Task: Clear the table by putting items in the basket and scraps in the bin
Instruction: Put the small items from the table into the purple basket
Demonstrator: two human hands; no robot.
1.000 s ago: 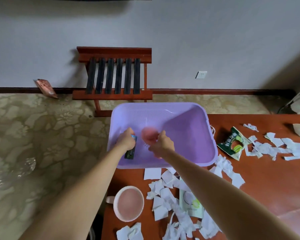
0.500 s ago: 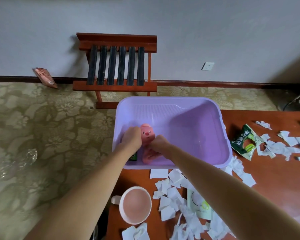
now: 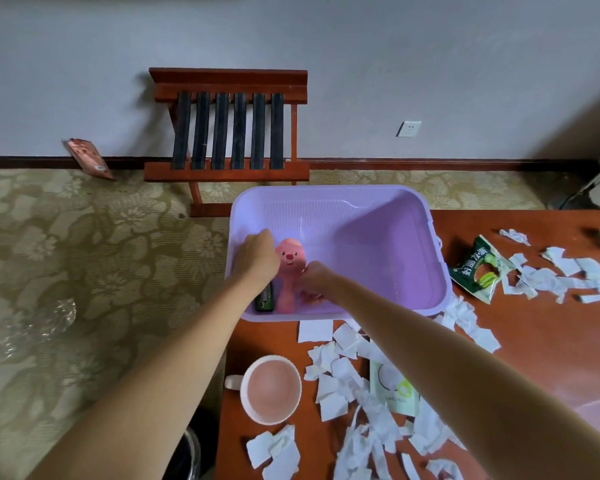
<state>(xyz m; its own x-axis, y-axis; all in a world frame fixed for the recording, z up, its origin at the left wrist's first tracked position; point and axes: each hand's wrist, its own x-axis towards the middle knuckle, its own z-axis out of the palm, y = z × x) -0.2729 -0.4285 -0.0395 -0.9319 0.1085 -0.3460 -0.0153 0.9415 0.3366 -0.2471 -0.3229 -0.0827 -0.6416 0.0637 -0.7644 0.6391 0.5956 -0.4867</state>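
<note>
The purple basket (image 3: 326, 195) stands on the far left corner of the red-brown table (image 3: 541, 344). Inside it, at the near left, lies a pink toy (image 3: 289, 263) with a face, and a green pack (image 3: 265, 300) lies beside it. My left hand (image 3: 257, 256) is curled over the pack's upper end, which it hides. My right hand (image 3: 314, 278) grips the toy's lower part from the right. White paper scraps (image 3: 340, 379) are strewn over the table in front of the basket. The rim of a dark bin (image 3: 187, 455) shows on the floor by the table's left edge.
A pink cup (image 3: 271, 389) stands near the table's left edge. A white-and-green packet (image 3: 394, 389) lies among the scraps. A green snack bag (image 3: 478, 271) lies right of the basket, with more scraps (image 3: 568, 271) beyond. A wooden rack (image 3: 229, 133) stands at the wall.
Both hands have sunk deeper into the basket. The pink toy and the green pack went from held above the floor of the basket to lying on it.
</note>
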